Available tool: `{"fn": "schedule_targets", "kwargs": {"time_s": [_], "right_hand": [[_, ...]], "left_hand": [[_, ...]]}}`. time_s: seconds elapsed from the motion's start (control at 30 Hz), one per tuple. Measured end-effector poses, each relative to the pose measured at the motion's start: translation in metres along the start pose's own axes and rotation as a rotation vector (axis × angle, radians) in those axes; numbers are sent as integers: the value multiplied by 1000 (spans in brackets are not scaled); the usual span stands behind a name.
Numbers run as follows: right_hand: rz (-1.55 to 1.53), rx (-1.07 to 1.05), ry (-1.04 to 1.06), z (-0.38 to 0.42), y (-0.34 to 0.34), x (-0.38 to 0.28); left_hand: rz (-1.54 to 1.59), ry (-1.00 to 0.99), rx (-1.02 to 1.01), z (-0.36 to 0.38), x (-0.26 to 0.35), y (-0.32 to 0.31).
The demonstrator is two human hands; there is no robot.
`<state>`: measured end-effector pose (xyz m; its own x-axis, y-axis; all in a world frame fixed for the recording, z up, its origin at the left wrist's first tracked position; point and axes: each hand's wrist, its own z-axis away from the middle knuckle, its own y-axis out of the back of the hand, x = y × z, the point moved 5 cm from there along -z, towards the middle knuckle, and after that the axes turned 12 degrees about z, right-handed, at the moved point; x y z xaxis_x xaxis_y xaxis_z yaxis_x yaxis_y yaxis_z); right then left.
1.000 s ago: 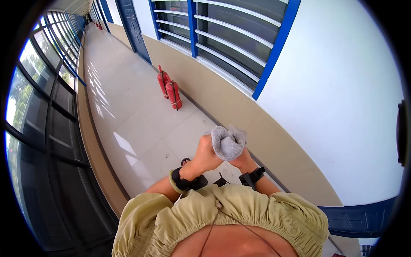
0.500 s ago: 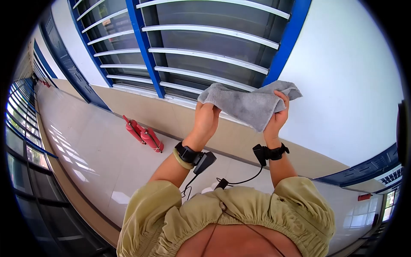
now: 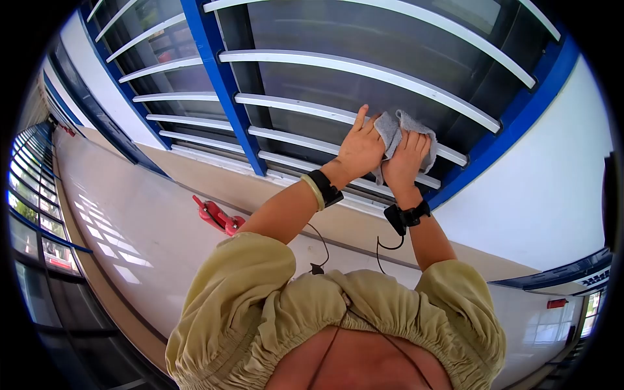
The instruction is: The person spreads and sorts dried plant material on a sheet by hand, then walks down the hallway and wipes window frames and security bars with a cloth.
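Note:
A grey cloth [image 3: 388,132] is draped over a white window bar [image 3: 292,106] near the right end of the barred window. My left hand [image 3: 361,149] presses on the cloth's left side, its fingers curled over it and one finger pointing up. Close beside it, my right hand [image 3: 404,162] has its fingers wrapped over the cloth around the same bar. The fingertips of both hands are partly hidden by the cloth folds. Black bands with small devices and cables sit on both wrists.
Dark glass panes lie behind the bars, within a blue frame [image 3: 224,97]. A white wall [image 3: 520,188] stands to the right. Red fire extinguishers [image 3: 218,216] stand on the tiled floor at lower left, against the wall base. A railing [image 3: 39,227] runs along the far left.
Both hands have moved up and toward the window. The cloth, spread between the hands before, is now bunched over a bar. My view has come closer to the window.

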<state>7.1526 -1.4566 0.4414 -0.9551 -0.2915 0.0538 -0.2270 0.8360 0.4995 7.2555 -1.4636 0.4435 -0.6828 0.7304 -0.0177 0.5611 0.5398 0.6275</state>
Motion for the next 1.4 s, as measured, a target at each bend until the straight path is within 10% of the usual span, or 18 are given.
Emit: {"fn": "schedule_targets", "kwargs": {"time_s": [0.47, 0.63, 0.83, 1.07, 1.4], "right_hand": [[-127, -74, 175, -84, -106, -286], [-491, 67, 137, -81, -69, -246], [-170, 502, -41, -80, 67, -103], [373, 263, -287, -58, 80, 85], [15, 283, -16, -107, 21, -85]], "left_hand": [[-281, 220, 61, 145, -233, 156], [104, 283, 319, 126, -209, 159], [475, -400, 556, -4, -64, 156], [165, -376, 113, -133, 41, 44], [-11, -219, 315, -51, -85, 132]]}}
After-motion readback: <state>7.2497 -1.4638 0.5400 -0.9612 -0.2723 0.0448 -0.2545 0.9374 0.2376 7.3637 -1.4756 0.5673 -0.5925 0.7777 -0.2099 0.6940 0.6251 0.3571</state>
